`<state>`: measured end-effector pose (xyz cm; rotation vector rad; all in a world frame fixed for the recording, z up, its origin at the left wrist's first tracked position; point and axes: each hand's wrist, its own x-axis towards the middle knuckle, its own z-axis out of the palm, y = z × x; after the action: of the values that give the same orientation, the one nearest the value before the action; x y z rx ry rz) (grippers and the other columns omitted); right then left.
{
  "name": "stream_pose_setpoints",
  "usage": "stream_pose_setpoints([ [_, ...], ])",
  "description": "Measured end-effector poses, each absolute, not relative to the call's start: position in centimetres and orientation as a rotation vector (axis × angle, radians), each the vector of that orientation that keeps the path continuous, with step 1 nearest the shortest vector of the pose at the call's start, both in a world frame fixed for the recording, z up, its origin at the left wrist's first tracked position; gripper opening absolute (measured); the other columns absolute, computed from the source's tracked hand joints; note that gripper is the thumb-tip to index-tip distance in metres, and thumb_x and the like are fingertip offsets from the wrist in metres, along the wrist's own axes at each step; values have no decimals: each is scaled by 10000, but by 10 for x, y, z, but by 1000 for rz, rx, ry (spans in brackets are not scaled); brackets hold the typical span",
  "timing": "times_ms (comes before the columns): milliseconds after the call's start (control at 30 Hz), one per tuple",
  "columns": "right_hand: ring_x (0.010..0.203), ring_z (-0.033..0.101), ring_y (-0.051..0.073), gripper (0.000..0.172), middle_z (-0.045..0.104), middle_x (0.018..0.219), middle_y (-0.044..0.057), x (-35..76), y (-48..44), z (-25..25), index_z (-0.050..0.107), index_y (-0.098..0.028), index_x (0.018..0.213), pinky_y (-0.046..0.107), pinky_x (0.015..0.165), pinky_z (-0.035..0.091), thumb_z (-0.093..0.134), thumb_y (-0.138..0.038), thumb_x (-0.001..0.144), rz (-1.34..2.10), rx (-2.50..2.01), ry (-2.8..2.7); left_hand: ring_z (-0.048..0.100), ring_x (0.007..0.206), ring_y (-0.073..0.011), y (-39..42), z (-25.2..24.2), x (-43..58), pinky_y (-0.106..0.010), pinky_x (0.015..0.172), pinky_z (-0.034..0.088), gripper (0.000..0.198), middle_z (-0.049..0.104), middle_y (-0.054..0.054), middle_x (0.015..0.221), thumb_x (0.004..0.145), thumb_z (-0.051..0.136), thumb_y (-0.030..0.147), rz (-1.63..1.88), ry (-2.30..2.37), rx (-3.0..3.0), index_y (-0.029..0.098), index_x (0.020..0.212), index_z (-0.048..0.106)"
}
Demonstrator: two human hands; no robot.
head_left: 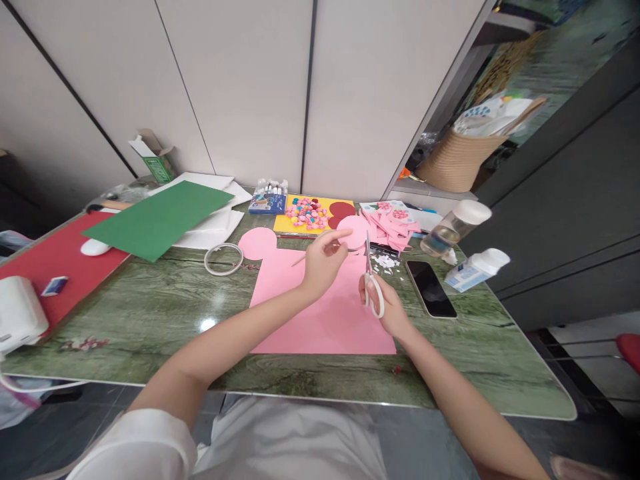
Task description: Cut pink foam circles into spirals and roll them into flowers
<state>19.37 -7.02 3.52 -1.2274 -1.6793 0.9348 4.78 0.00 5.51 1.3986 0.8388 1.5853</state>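
Observation:
My right hand (387, 308) is closed round the white handles of a pair of scissors (371, 277), blades pointing up and away. My left hand (323, 261) pinches a small pink paper piece just left of the blades, above a large pink sheet (320, 320) with round ear-like shapes cut out at its far corners. A thin stick (299, 261) lies under the left hand. White paper scraps (385, 261) lie beside the blades.
On the green marbled table (150, 313) lie a tape ring (223, 259), a green sheet (160, 219), a red mat (55, 263), a yellow card with pink pieces (307, 213), a pile of pink cut-outs (393, 227), a phone (431, 289), a clear bottle (453, 228) and a white bottle (475, 270).

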Motion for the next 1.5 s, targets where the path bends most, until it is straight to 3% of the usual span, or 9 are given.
stream_pose_setpoints([
  [300,570,422,112,319,452,631,-26,196,-69,34,450,-201,726,264,573,322,341,-432,917,948,-1234,-1695,542,795,-125,2,54,48,-249,711,468,272,599,-52,972,748,594,191,1614,829,1424,205,1017,634],
  [700,603,422,135,322,453,646,-10,194,-70,37,460,-201,765,282,592,324,322,-451,915,894,-1205,-1699,507,692,-99,-2,55,48,-218,630,430,293,594,-35,903,710,570,118,1572,861,1493,197,982,645],
  [967,586,413,132,332,445,634,-16,193,-70,37,467,-202,756,279,586,320,325,-458,912,908,-1210,-1690,554,774,-115,-1,55,48,-226,689,465,304,617,-54,976,728,547,129,1554,833,1428,200,1008,642],
  [1333,570,422,126,356,456,624,-16,194,-69,35,467,-200,751,267,556,324,326,-490,902,918,-1235,-1694,573,895,-144,-2,60,47,-251,761,481,204,629,-50,911,728,535,104,1600,807,1417,182,847,681],
  [1500,562,417,128,347,455,621,-16,194,-70,35,467,-206,765,268,555,324,326,-492,901,935,-1241,-1689,563,892,-137,0,58,47,-248,759,481,221,626,-52,953,743,534,122,1604,809,1397,193,894,679],
])
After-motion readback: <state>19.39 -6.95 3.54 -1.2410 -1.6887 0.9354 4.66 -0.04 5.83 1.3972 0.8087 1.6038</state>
